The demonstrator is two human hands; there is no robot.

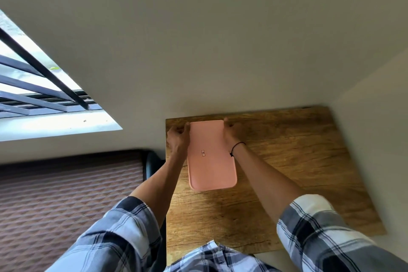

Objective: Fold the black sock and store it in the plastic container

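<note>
A plastic container with a pink lid lies flat on the wooden table, near its far left corner. My left hand grips the container's left edge near the far end. My right hand grips its right edge opposite; a black band circles that wrist. The lid covers the whole container, so its inside is hidden. No black sock shows anywhere in the head view.
The table stands against a pale wall at the back and another wall on the right. A barred window is on the left, with a patterned brown mat on the floor below it.
</note>
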